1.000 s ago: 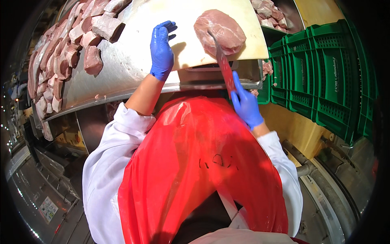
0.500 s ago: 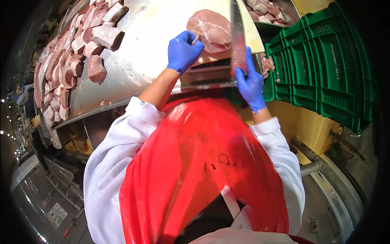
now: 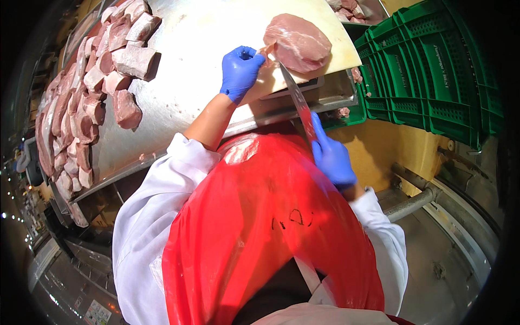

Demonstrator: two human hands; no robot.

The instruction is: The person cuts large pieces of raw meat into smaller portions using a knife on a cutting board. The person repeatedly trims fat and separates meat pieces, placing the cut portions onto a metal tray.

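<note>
A large boneless piece of pink meat (image 3: 298,40) lies on a white cutting board (image 3: 341,46). My left hand (image 3: 240,73), in a blue glove, has its fingers closed on a thin flap of meat at that piece's left edge. My right hand (image 3: 330,157), also blue-gloved, grips a long knife (image 3: 294,89) by its handle, which the fingers mostly cover. The blade points up and left, its tip by the flap at the lower left of the piece.
Many cut meat pieces (image 3: 129,60) form a pile on the steel table (image 3: 135,138) at left. Green plastic crates (image 3: 411,70) stand at right. A tray with more chunks (image 3: 346,8) is at top right. A red apron covers my front.
My left hand has moved rightward and closed on the flap. The knife, at the meat's right half a second ago, now angles toward its lower left, with my right hand lower.
</note>
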